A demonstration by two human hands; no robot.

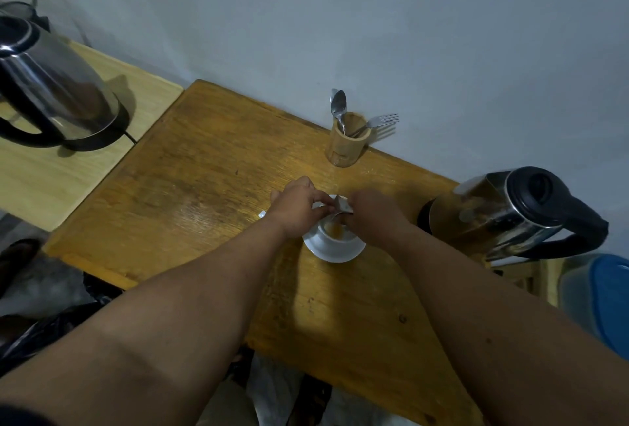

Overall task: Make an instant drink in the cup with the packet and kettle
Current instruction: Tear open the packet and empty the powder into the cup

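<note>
A white cup stands on a white saucer in the middle of the wooden table. Orange-brown powder lies in the cup's bottom. Both hands hold a small silvery packet just above the cup. My left hand pinches its left side and my right hand pinches its right side. A steel kettle with a black lid and handle stands on the table's right end, close to my right hand.
A second steel kettle sits on a paler side table at the left. A bamboo holder with spoons and a fork stands by the wall behind the cup. A blue-lidded plastic container is at the right edge.
</note>
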